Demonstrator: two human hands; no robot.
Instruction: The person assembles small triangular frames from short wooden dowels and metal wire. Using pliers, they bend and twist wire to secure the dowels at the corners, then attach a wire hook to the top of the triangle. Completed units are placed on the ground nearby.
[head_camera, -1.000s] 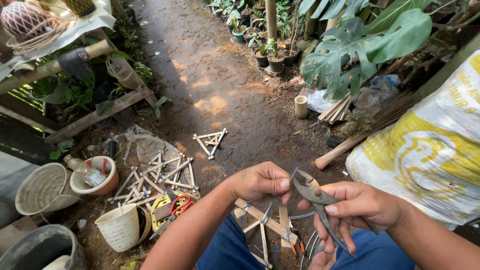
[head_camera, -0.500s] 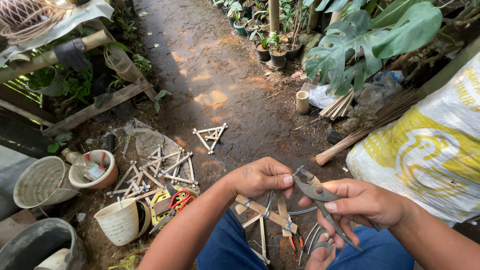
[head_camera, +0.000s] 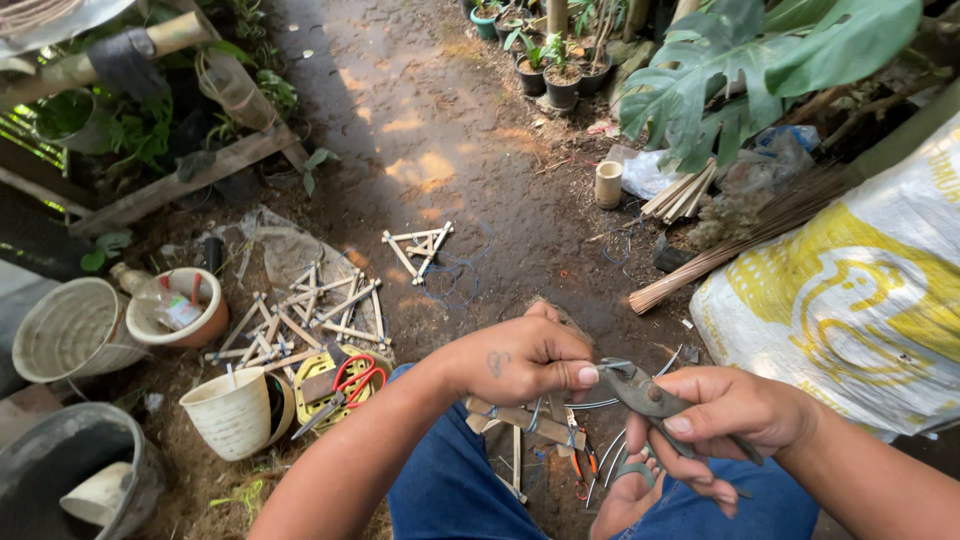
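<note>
My right hand clenched grey pliers while my left hand, at nine o'clock of them, pinched thin wire at their tip.

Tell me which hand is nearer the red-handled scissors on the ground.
Left. The left hand hovers just right of the red-handled scissors; the right hand, with a grip on the grey metal pliers, sits farther right.

Metal pliers: dull grey, worn, lying roughly level, nose pointing left, handles running down to the right, near centre-right of the scene. Thin wire: pale, slightly curved, running leftward from the plier nose. Bamboo-stick frame: short tan sticks bound together, lying just beneath the wire, above blue trousers.
</note>
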